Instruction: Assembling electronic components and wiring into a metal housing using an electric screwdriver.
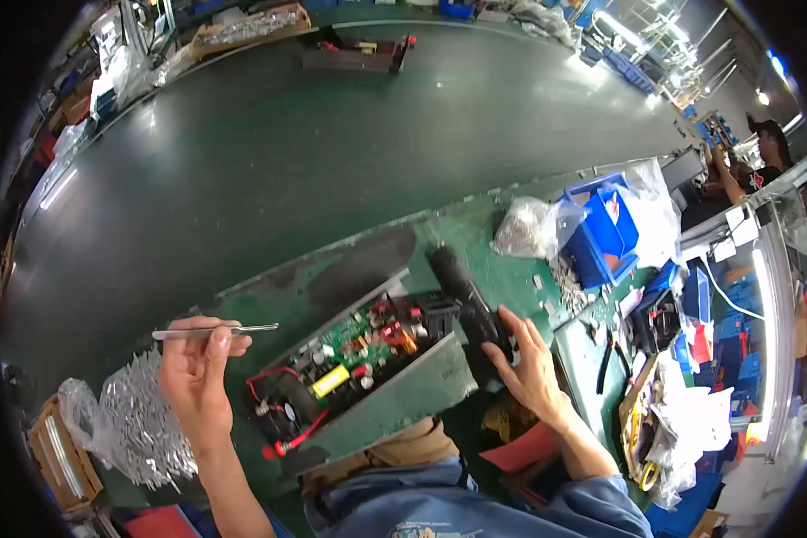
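My left hand (197, 386) pinches a pair of metal tweezers (215, 332) between thumb and fingers, their tips pointing right. Between my hands lies an open metal housing (412, 381) with a green circuit board (341, 341) inside. On the board sit a yellow block (330, 381), silvery capacitors and copper-coloured parts; red and black wires (305, 435) come out at its left end. My right hand (533, 372) has its fingers spread beside the near end of a dark, roughly cylindrical tool (462, 287). Whether its fingertips press on that tool is hard to see.
A green conveyor belt (332, 152) runs beyond the bench, carrying another dark housing (354, 56). Left is a bag of metal pieces (143, 421). To the right are blue bins (601, 233), a plastic bag (529, 229), pliers (611, 359) and a tape roll (649, 475). Another person (762, 161) works far right.
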`<state>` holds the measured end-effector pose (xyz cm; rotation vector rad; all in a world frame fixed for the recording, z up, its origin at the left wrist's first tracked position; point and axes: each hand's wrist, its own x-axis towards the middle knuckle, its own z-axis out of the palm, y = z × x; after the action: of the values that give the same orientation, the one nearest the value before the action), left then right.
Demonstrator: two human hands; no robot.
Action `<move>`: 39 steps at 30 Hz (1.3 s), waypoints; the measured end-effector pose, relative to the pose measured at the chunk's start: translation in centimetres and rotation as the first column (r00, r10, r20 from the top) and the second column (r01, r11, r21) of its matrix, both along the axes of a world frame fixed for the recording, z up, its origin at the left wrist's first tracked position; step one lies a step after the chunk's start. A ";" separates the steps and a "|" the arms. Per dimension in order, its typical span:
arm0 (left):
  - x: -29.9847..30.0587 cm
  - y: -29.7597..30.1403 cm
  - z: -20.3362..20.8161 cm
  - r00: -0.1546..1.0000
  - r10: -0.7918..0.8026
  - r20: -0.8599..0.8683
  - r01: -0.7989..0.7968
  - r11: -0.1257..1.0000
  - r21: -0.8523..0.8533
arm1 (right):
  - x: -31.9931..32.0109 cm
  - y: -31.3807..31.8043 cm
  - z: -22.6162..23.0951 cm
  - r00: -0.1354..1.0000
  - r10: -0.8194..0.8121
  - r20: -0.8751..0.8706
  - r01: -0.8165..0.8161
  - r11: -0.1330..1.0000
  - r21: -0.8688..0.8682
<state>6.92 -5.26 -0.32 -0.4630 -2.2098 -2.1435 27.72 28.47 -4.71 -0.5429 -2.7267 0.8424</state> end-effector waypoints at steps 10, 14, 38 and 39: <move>-3.3 -1.3 -4.8 0.988 0.024 0.153 -0.047 0.987 0.154 | -19.6 9.2 2.6 0.915 0.383 -0.125 -0.274 0.819 0.504; -4.3 -1.0 -4.2 0.982 0.111 0.156 -0.125 0.988 0.087 | -36.0 15.2 -1.6 0.922 0.386 -0.022 -0.242 0.619 0.748; -3.8 -0.4 -5.2 0.978 -0.059 0.202 0.053 0.998 0.036 | -45.4 14.2 -0.3 0.943 0.330 0.036 -0.256 0.654 0.711; -3.7 -0.4 -4.1 0.978 -0.052 0.203 0.057 0.998 -0.021 | -41.3 12.9 1.5 0.949 0.306 0.074 -0.275 0.692 0.668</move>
<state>3.21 -5.69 -4.47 -0.3222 -2.3578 -2.2863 -13.55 41.37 -3.23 0.0721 -2.8365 -0.1371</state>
